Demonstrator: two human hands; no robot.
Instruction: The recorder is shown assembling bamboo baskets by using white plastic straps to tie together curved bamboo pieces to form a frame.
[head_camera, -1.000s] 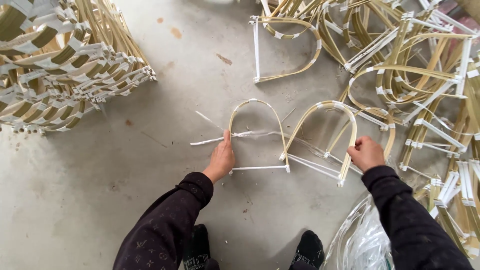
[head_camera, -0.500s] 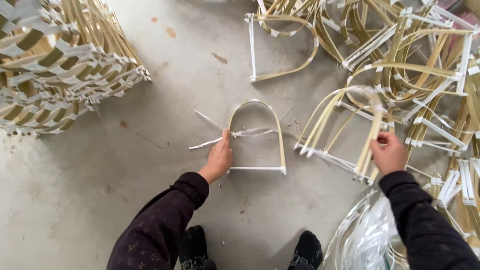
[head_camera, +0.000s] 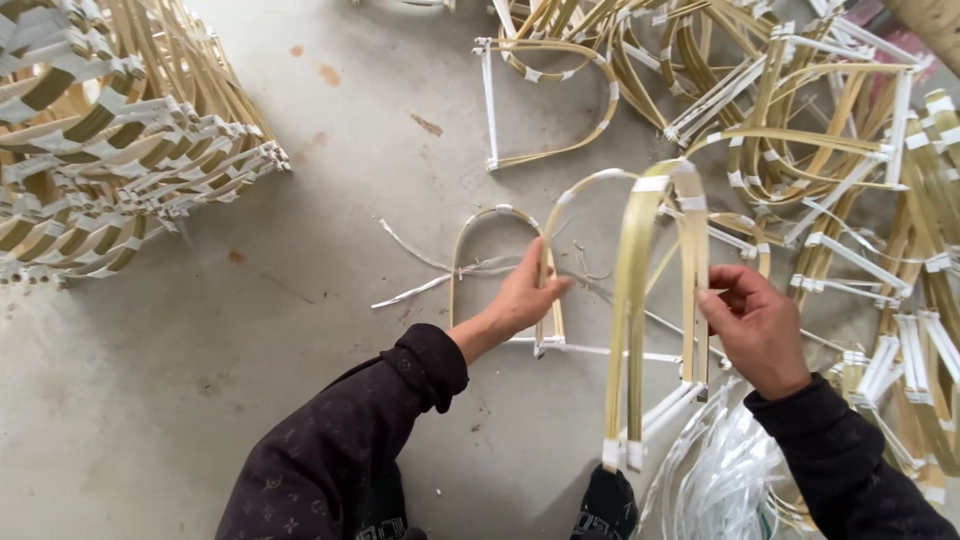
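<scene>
Right hand closed around raised bamboo arch bundle; left hand pinching flat arch frame on concrete floor. Bare floor leftward; loose frame heap crowds right; stacked frames far left.

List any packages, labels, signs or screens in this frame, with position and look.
Clear plastic bag: floor at lower right, below the right hand; crumpled, see-through with white glare.
No labels, signs or screens show; only white tape on the bamboo arches.
</scene>
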